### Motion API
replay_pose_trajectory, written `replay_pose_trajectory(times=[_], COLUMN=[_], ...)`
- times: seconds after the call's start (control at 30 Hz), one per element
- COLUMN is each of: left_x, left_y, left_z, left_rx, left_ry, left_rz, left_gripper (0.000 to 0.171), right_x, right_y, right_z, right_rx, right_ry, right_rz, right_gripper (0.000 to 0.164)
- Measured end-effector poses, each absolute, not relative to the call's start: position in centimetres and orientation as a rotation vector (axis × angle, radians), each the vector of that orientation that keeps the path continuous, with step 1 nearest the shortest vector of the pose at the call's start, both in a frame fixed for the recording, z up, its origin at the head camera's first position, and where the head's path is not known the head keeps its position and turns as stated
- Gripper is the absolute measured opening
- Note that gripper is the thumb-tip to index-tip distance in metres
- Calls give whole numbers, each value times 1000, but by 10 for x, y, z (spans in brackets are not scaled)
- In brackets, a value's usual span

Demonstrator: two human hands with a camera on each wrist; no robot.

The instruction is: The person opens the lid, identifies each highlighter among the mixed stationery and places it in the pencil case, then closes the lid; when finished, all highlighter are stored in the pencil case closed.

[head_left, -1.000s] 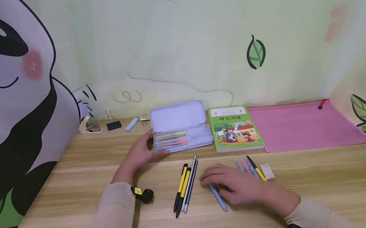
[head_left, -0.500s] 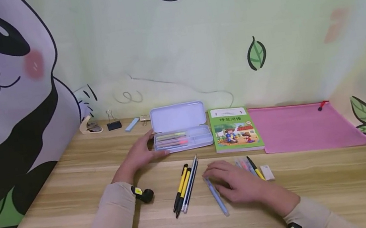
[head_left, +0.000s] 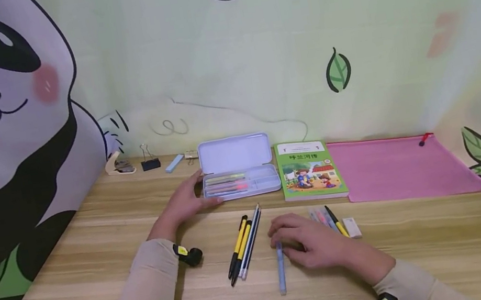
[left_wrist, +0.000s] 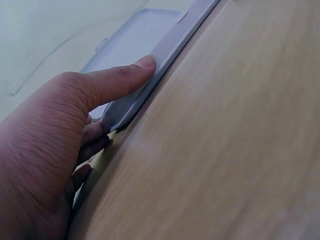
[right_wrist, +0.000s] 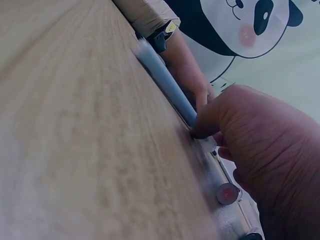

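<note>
My left hand [head_left: 186, 199] holds the left end of an open pale-blue pencil case [head_left: 268, 188]. In the left wrist view its thumb lies along the case's front wall, the fingers round the corner. Several pens [head_left: 226, 187] lie in the case's left part. My right hand [head_left: 310, 239] pinches one end of a blue marker pen [head_left: 281, 273], whose other end points toward me. In the right wrist view the thumb presses on the marker pen [right_wrist: 170, 87]. Left of this hand lie yellow-and-black pens [head_left: 240, 245] and dark striped pencils [head_left: 251, 238]. Beyond it are several more pens [head_left: 320, 216], partly hidden.
A white eraser [head_left: 351, 227] lies right of the right hand. Behind are a green book [head_left: 311, 172] and a pink zip pouch [head_left: 405, 165]. Along the back left stand a stapler [head_left: 119, 166], a black binder clip [head_left: 150, 163], a blue strip [head_left: 174, 163] and a metal clip [head_left: 191, 155].
The blue marker pen has turned in my right hand: its near end swung left and now points almost straight toward me. My left hand stays on the pencil case.
</note>
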State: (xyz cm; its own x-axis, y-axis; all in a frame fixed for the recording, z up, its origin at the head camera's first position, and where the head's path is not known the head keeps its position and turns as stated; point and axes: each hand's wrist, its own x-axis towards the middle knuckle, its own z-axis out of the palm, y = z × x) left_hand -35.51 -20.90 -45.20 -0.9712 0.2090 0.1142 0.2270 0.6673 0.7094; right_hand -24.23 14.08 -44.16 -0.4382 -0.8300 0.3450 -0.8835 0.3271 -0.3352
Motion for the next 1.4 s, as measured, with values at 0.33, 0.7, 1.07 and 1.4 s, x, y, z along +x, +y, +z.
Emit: replay_pose_trajectory(times=[0.33,0.7,1.07,1.4], left_x=[-358,-356,-354,-354], left_y=[-211,-211,-209,-209], left_z=[-452,-450,-451,-449], left_rx=[-365,-364,-365,-386], left_ry=[-2860,-2864,-2858,-2845], left_rz=[-1215,-1214,-1220,-1223], left_gripper=[114,114,111,110], right_x=[-240,-240,-237,-234], right_y=[139,141,142,137], right_z=[-438,-439,-439,-433], right_rx=[1621,1794,1614,1415], right_ry=[-2541,-2498,-2484,-2380], right_rz=[785,861,1144,1611], right_gripper=[21,18,17,15])
